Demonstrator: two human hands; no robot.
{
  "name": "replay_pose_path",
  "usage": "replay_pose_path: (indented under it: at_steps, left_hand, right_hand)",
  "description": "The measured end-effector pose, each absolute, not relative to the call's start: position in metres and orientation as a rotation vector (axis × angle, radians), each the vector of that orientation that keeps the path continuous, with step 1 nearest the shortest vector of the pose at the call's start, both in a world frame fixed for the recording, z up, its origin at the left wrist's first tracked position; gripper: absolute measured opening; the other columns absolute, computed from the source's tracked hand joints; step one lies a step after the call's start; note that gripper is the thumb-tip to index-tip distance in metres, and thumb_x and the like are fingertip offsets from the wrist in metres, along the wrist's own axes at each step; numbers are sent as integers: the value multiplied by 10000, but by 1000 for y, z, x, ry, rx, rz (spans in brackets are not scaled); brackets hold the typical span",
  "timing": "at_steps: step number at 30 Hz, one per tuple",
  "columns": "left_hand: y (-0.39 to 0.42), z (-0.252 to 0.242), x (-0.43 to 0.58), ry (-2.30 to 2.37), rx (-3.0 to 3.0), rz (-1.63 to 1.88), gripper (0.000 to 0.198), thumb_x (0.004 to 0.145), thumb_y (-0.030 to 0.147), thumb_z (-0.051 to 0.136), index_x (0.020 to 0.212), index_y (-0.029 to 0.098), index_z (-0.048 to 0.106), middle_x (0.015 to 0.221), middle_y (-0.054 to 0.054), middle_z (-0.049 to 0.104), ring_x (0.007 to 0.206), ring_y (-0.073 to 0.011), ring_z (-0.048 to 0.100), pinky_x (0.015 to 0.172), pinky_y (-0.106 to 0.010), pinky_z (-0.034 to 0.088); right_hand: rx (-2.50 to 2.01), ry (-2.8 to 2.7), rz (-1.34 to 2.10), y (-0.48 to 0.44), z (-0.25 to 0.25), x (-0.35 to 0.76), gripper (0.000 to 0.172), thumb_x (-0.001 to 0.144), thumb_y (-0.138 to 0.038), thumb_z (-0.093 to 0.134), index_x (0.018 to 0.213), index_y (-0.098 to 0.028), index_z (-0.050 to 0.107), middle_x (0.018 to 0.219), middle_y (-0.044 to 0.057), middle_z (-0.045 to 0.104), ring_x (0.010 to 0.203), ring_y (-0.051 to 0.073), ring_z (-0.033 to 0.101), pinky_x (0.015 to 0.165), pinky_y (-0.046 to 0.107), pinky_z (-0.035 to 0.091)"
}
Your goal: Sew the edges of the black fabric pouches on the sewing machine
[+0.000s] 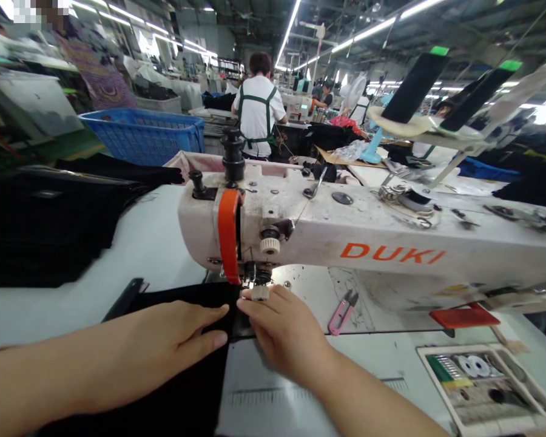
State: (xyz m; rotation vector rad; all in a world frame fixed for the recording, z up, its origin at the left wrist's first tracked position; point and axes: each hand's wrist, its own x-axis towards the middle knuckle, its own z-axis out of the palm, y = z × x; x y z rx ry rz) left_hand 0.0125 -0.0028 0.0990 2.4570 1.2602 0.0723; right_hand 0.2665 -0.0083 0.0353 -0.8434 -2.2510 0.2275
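My left hand (177, 340) lies on black fabric (182, 388), thumb and fingers stretched toward the needle area with a gap between them. Close to the presser foot, my right hand (289, 334) has its fingertips bent together at the fabric's right edge; its thumb is mostly hidden. Over both hands stands a white sewing machine (309, 237) marked DUKI, with an orange guard (229, 237) at its head. The fabric runs under the needle area, partly covered by my hands. Pink thread snips (343, 312) rest on the machine bed, right of my right hand.
A parts tray (486, 388) with bobbins sits at the lower right. Dark garments (50, 224) are piled at left, near a blue basket (145, 130). Black thread cones (414, 88) stand on the machine. A person (259, 109) sits ahead, facing away.
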Motion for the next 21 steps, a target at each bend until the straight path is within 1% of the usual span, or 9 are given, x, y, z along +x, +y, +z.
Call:
replay_pose_path:
  at_steps: [2, 3, 5, 7, 9, 11, 16, 19, 21]
  left_hand:
    - [-2, 92, 12, 1211, 2584, 76, 395, 1080, 285, 463, 1325, 262, 772, 1360, -52, 788, 1188, -252, 778, 1015, -347, 641]
    - [-1, 84, 11, 1193, 2691, 132, 407, 1072, 227, 453, 1332, 240, 766, 1404, -71, 765, 1233, -256, 757, 1062, -368, 624]
    - [0, 62, 7, 1127, 2919, 302, 469, 1028, 113, 446, 1401, 183, 720, 1473, -110, 720, 1330, -265, 702, 1158, -408, 571]
    - [-2, 39, 2, 1048, 3071, 460, 531, 994, 46, 419, 1455, 133, 668, 1505, -128, 694, 1398, -261, 656, 1188, -402, 550]
    - [-3, 25, -3, 1018, 3114, 550, 535, 998, 41, 421, 1480, 125, 637, 1523, -124, 681, 1424, -245, 636, 1181, -372, 556]
    - [-1, 21, -8, 995, 3070, 564, 542, 1005, 46, 440, 1505, 156, 617, 1533, -103, 676, 1420, -218, 639, 1184, -351, 556]
    - [28, 23, -20, 908, 2964, 496, 613, 996, 30, 448, 1556, 237, 584, 1520, -65, 691, 1427, -197, 636, 1259, -387, 491]
    - [54, 28, -27, 866, 2938, 431, 557, 1051, 79, 429, 1552, 252, 600, 1528, -58, 687, 1425, -203, 638, 1272, -402, 470]
    - [60, 37, -29, 836, 2940, 386, 513, 1090, 113, 397, 1530, 250, 623, 1525, -33, 690, 1410, -200, 649, 1259, -396, 475]
  right_hand:
    - [-775, -2271, 232, -11, 34, 266, 299, 1024, -77, 590, 1270, -162, 738, 1247, 96, 791, 1087, 254, 685, 977, 397, 582]
    - [-770, -2281, 228, -12, 33, 266, 303, 1028, -87, 593, 1275, -172, 745, 1276, 90, 790, 1108, 250, 692, 987, 397, 581]
    - [-776, -2312, 226, -14, 31, 267, 304, 1029, -86, 582, 1251, -188, 762, 1289, 78, 795, 1108, 236, 709, 973, 393, 589]
    - [-780, -2350, 223, -17, 28, 268, 305, 1030, -84, 566, 1239, -181, 765, 1268, 79, 805, 1084, 219, 728, 961, 389, 597]
    - [-778, -2382, 213, -20, 26, 268, 308, 1027, -91, 564, 1256, -163, 757, 1273, 83, 805, 1086, 217, 736, 965, 394, 601]
    - [-787, -2413, 199, -23, 26, 267, 313, 1025, -106, 575, 1283, -151, 746, 1309, 86, 794, 1127, 227, 729, 990, 407, 596]
    - [-855, -2469, 131, -25, 26, 259, 293, 1055, -155, 595, 1314, -149, 733, 1370, 82, 772, 1131, 243, 708, 944, 421, 591]
    - [-876, -2476, 97, -23, 24, 256, 309, 1069, -150, 598, 1357, -161, 708, 1413, 82, 749, 1136, 241, 693, 924, 417, 582]
    - [-899, -2451, 117, -23, 25, 255, 327, 1064, -122, 605, 1375, -171, 694, 1420, 94, 736, 1159, 240, 682, 948, 412, 579]
